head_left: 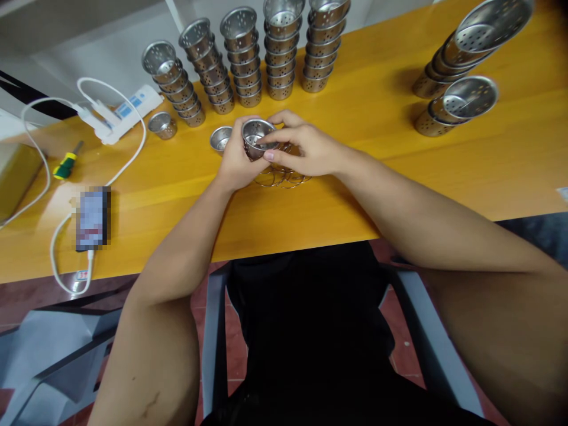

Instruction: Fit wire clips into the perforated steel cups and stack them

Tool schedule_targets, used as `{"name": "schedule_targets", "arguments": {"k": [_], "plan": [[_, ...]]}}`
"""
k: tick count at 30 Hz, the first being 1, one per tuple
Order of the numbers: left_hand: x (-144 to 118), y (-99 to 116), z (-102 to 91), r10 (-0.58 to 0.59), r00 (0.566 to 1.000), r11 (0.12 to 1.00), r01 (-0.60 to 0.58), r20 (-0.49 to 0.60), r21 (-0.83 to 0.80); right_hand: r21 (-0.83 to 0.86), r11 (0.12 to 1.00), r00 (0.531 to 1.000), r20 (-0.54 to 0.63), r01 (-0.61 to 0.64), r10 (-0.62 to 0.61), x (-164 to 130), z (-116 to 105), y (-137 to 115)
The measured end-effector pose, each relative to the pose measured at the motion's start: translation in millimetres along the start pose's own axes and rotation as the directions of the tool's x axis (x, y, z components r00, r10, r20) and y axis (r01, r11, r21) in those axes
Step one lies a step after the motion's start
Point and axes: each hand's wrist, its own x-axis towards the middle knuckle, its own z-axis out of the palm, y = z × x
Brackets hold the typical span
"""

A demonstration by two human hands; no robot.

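A perforated metal cup with a flared rim is tilted up over the table's middle. My left hand is wrapped round its left side and underside. From the right, my right hand closes on the cup's near right rim, its index finger reaching over the opening and its thumb at the outer wall. Under my right hand lies a wire rack of thin metal rings, partly hidden. Another perforated cup stands just left of my left hand, partly covered by it.
Several tall stacks of perforated cups line the table's back edge. A single cup, power strip, screwdriver and cabled phone are at left. Two leaning stacks of larger cups stand at right.
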Motion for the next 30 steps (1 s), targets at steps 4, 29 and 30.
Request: {"name": "schedule_targets", "arguments": {"k": [4, 29, 30], "plan": [[0, 2, -0.4, -0.008, 1.000, 1.000, 0.008, -0.005, 0.011, 0.023, 1.000, 1.000, 0.000, -0.022, 0.022, 0, 0, -2], [-3, 4, 3.3, -0.041, 0.993, 0.999, 0.042, 0.111, -0.003, -0.213, 0.977, 0.995, -0.093, -0.003, -0.017, 3, -41, -13], [-3, 3, 3.2, -0.058, 0.991, 0.998, 0.060, 0.121, -0.013, -0.259, 0.966, 0.993, -0.113, 0.011, -0.041, 2, -54, -16]]}}
